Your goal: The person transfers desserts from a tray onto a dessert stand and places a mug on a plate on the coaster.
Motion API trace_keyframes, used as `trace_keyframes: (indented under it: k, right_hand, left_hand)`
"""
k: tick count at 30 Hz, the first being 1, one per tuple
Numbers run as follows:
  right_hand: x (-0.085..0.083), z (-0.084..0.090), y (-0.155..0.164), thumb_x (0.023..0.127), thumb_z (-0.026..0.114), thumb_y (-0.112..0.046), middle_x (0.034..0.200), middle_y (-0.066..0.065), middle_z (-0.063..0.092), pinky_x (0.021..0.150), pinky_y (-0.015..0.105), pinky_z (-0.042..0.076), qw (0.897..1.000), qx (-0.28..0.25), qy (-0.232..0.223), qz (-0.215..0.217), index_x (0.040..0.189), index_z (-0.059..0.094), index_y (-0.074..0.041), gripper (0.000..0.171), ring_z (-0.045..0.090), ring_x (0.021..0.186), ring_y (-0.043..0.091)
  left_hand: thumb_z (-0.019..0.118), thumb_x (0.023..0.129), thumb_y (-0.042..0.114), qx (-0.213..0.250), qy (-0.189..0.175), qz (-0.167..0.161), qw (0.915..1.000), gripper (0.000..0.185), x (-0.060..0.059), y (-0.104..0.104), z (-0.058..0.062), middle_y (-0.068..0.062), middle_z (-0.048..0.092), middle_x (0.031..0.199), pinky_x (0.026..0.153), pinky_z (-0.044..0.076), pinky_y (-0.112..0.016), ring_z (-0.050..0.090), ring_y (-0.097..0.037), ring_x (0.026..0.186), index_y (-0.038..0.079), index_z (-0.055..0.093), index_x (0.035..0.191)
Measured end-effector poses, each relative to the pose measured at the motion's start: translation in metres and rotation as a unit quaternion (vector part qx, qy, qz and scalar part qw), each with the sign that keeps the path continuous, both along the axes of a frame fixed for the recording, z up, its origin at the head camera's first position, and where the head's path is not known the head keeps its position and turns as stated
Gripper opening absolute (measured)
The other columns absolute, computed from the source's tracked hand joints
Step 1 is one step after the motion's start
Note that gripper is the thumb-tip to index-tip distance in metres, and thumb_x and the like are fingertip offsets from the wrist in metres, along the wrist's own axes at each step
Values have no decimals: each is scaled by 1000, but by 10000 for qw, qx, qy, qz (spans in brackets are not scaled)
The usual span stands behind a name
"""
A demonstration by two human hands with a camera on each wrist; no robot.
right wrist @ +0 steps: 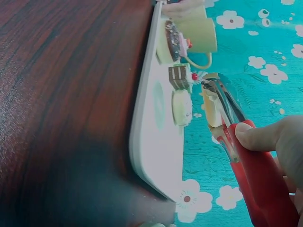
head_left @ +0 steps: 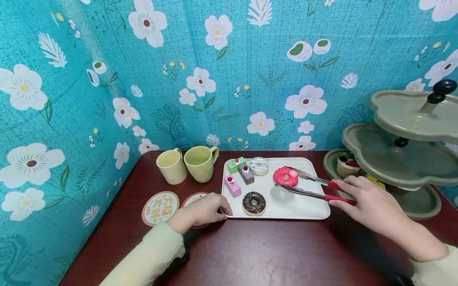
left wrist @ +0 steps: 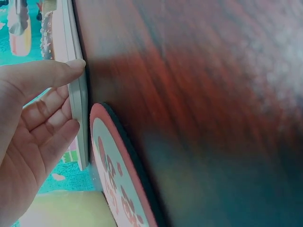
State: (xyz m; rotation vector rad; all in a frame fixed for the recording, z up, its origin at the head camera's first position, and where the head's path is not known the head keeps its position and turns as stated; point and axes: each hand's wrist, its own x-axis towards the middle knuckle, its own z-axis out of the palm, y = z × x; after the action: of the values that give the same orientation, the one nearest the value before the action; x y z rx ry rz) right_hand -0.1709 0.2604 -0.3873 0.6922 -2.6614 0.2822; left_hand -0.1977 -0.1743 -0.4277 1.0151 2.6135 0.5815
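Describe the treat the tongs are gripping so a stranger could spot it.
On the white tray, look at its right side, where red-handled tongs from the right hand close on a pink donut. It is the only pink-iced ring; the other donuts are chocolate and white.

The left hand (head_left: pixel 204 209) covers part of the red-rimmed coaster (head_left: pixel 195 198). The tiered stand (head_left: pixel 400 159) is cut off by the right edge, its lower shelves hiding most of the small cakes (head_left: pixel 346 165) there. In the left wrist view the table (left wrist: pixel 199 94) is blurred. The tongs' (right wrist: pixel 246 156) handles run off the bottom corner in the right wrist view.
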Motion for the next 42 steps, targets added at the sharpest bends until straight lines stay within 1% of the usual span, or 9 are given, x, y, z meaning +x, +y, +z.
trace_keyframes:
  k: [11, 15, 22, 29, 31, 33, 36, 39, 42]
  right_hand:
    - [3, 17, 13, 65, 94, -29, 105, 23, 66, 61, 55, 55, 9994, -54, 149, -292, 117, 73, 4, 66, 60, 92, 38]
    - [4, 24, 19, 63, 95, -29, 102, 26, 64, 56, 49, 53, 9982, 31, 71, -602, 115, 71, 10, 70, 57, 85, 39]
    - [7, 36, 34, 68, 94, -28, 99, 28, 60, 50, 38, 45, 9942, 67, -142, -1065, 118, 66, 14, 71, 50, 82, 37]
    - [8, 41, 46, 67, 93, -17, 103, 32, 56, 62, 52, 46, 9917, -91, 161, -1276, 117, 64, 16, 67, 50, 87, 45]
    - [8, 41, 51, 71, 92, -23, 104, 33, 56, 65, 53, 44, 9910, -195, 308, -1288, 119, 64, 15, 67, 49, 88, 46]
    - [8, 42, 56, 79, 86, -43, 103, 32, 57, 62, 50, 42, 9906, -323, 486, -1239, 119, 65, 15, 74, 49, 87, 45]
    - [7, 42, 62, 82, 57, -77, 100, 32, 58, 60, 47, 39, 9892, -478, 676, -1214, 117, 65, 16, 99, 49, 85, 44]
    - [8, 41, 69, 81, 42, -84, 97, 32, 58, 61, 44, 36, 9870, -669, 819, -1211, 114, 65, 16, 108, 48, 84, 45]
    - [9, 39, 74, 82, 39, -84, 95, 32, 57, 63, 41, 32, 9842, -877, 950, -1207, 112, 65, 17, 109, 46, 82, 45]
  left_hand:
    - [75, 89, 2, -14, -22, 48, 10000, 12, 0, -1, 1, 9, 70, 88, 79, 52, -23, 60, -1, 82, 12, 80, 95]
    - [75, 88, 1, 12, -22, 20, 10000, 13, 0, -1, 1, 9, 70, 87, 79, 53, -23, 61, -2, 82, 11, 80, 94]
    - [75, 88, 1, 15, -31, 23, 10000, 13, 0, -1, 1, 9, 70, 88, 79, 53, -23, 61, -2, 82, 12, 80, 95]
    - [75, 88, 1, 10, -45, 33, 10000, 13, 0, -1, 2, 9, 71, 88, 79, 53, -23, 61, -3, 83, 11, 80, 95]
    - [75, 88, 1, 14, -55, 37, 10000, 13, 1, -1, 1, 8, 71, 88, 79, 53, -23, 62, -4, 83, 11, 80, 95]
    - [75, 88, 1, 21, -54, 38, 10000, 13, 1, -1, 1, 8, 71, 88, 79, 53, -23, 62, -4, 83, 11, 80, 95]
    - [75, 88, 0, 50, -25, 5, 10000, 13, 0, -1, 0, 8, 71, 88, 79, 53, -24, 62, -4, 83, 10, 80, 95]
    - [75, 87, 0, 49, -21, -7, 10000, 13, 0, 0, -1, 8, 71, 88, 79, 53, -23, 62, -3, 83, 11, 80, 94]
    - [75, 88, 1, 37, -33, -3, 10000, 13, 0, 0, 0, 9, 71, 88, 79, 52, -23, 61, -2, 82, 11, 80, 95]
